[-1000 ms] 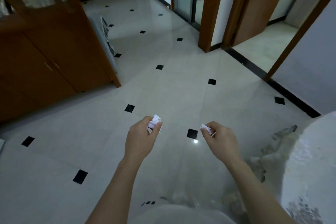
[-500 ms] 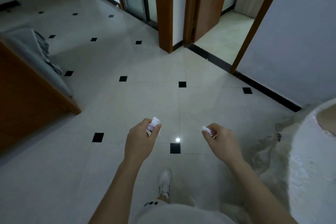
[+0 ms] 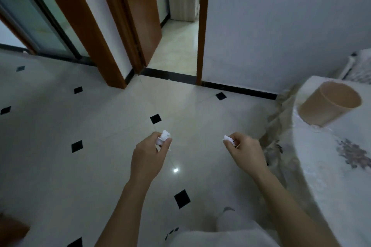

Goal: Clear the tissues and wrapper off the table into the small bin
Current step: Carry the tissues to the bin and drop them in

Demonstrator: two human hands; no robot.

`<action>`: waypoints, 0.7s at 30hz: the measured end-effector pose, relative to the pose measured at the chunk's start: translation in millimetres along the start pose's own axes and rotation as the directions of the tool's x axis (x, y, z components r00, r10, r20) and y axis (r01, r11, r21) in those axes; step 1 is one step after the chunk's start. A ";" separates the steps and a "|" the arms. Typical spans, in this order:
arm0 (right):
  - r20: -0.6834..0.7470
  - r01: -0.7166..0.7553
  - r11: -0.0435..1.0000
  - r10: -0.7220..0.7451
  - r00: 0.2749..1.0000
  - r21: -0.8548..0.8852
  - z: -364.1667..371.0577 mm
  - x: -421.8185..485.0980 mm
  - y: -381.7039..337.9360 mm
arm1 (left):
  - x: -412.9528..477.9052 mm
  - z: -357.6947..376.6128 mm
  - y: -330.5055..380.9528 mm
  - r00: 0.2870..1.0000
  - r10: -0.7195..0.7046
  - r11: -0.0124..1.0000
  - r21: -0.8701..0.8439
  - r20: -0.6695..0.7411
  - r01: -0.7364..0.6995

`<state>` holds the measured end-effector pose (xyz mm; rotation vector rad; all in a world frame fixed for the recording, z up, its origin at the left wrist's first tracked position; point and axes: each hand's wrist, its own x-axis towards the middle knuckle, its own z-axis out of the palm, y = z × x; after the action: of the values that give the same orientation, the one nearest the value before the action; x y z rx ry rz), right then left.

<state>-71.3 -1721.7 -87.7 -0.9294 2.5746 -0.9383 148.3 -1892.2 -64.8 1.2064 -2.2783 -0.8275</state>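
I note the left hand (image 3: 149, 158) pinching a crumpled white tissue wad (image 3: 164, 138), the right hand (image 3: 246, 151) pinching a smaller white scrap (image 3: 228, 139), both over the floor. The small tan round bin (image 3: 329, 104) stands on the cloth-covered bench (image 3: 331, 166), well right. I advise carrying both above its rim before the fingers part.

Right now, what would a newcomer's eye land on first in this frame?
Two outstretched hands over the tiled floor, each pinching a crumpled white tissue: the left hand holds one tissue, the right hand a smaller tissue. Next, the tan bin standing on the cloth-covered table at far right.
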 end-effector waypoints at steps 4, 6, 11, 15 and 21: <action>-0.084 -0.067 0.998 0.067 0.994 -0.001 -9.8 30.6 17.2 | 54.0 30.8 22.4 0.993 0.080 0.996 -0.043 0.092 -0.077; -0.133 -0.085 0.996 0.086 0.987 0.009 -17.7 50.1 28.2 | 80.1 49.8 35.7 0.985 0.119 0.992 -0.055 0.124 -0.113; -0.218 -0.138 0.989 0.146 0.965 0.053 -42.6 114.7 57.5 | 150.7 100.9 74.8 0.965 0.196 0.980 -0.062 0.174 -0.188; -0.275 -0.172 0.982 0.188 0.943 0.084 -74.3 174.6 79.1 | 208.3 144.2 121.6 0.932 0.270 0.962 -0.041 0.244 -0.268; -0.330 -0.204 0.976 0.219 0.918 0.080 -134.3 248.2 110.5 | 279.8 215.6 208.3 0.863 0.379 0.924 -0.086 0.333 -0.372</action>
<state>-371.8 -1750.2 -60.2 -0.4960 2.8464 -1.1710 -254.1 -1970.6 -54.4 0.6000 -2.6563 -0.9611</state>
